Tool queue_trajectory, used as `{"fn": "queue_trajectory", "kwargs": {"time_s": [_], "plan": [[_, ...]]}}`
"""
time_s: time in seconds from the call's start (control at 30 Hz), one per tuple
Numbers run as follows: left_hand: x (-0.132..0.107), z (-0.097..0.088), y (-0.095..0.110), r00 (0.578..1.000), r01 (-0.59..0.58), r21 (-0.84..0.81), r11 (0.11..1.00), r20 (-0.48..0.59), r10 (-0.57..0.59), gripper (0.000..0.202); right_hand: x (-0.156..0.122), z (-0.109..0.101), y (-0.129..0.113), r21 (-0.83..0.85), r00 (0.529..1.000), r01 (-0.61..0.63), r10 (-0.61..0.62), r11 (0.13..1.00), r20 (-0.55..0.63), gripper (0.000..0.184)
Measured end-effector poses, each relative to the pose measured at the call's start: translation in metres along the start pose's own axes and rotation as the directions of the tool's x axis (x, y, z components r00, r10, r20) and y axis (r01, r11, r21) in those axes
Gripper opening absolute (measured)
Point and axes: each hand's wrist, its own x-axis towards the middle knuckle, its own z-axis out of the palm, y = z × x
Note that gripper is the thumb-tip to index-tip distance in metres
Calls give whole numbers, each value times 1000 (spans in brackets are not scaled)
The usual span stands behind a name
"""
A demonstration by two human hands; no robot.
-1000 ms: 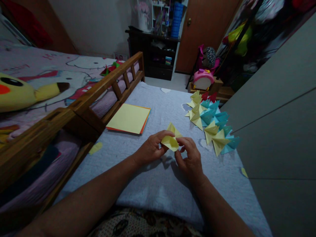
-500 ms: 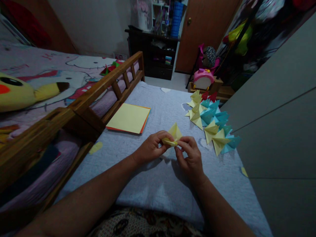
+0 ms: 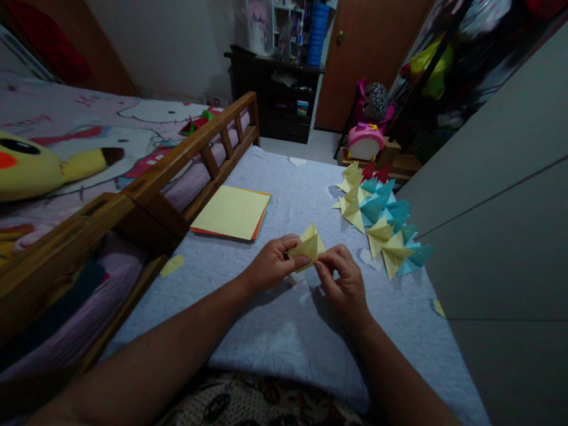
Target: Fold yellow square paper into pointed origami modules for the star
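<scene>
A partly folded piece of yellow origami paper (image 3: 312, 244) is held just above the blue-grey bedsheet (image 3: 284, 349). My left hand (image 3: 275, 263) grips its left side, thumb across the front and fingers behind. With thumb and forefinger, my right hand (image 3: 341, 278) pinches the paper's right corner. To the left lies a stack of square paper (image 3: 231, 212), a pale yellow sheet on top and orange and blue edges showing beneath. On the right stand several folded paper pieces: yellow ones (image 3: 396, 253), blue ones (image 3: 375, 204) and red ones (image 3: 381, 174).
A wooden bed rail (image 3: 190, 151) runs along the left, with a yellow plush toy (image 3: 35, 168) on the bed beyond it. A pale cabinet panel (image 3: 501, 236) borders the right side. Behind are a dark shelf unit (image 3: 275, 97) and a pink toy case (image 3: 366, 142).
The yellow paper has turned in my hands, and a folded flap now stands up toward me. My left thumb has moved onto its front face. The stack and finished pieces stay put.
</scene>
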Motion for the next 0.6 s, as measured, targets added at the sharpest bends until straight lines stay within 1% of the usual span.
{"fn": "queue_trajectory", "kwargs": {"time_s": [0.1, 0.2, 0.33, 0.43, 0.53, 0.6], "plan": [[-1, 1, -1, 999, 36, -65, 997, -17, -37, 22, -1, 0, 1, -3, 1000, -10, 10, 1000, -10, 10], [-1, 1, -2, 998, 38, -97, 995, -35, -42, 21, -2, 1, 3, 7, 1000, -26, 26, 1000, -12, 13], [-1, 1, -5, 999, -5, -71, 997, -44, 2, 17, -3, 1, 5, 35, 999, -31, 31, 999, -7, 16], [-1, 3, -7, 998, -48, -56, 997, -30, 46, 17, -3, 2, 6, 54, 1000, 19, -19, 998, -9, 22], [-3, 3, -8, 999, -45, -79, 996, -7, 44, 16, -3, 3, 7, 57, 999, 35, -34, 998, -17, 24], [-4, 3, -8, 999, -43, -45, 998, 10, 44, 17, -2, 3, 7, 46, 1000, 20, -19, 999, -21, 21]]}}
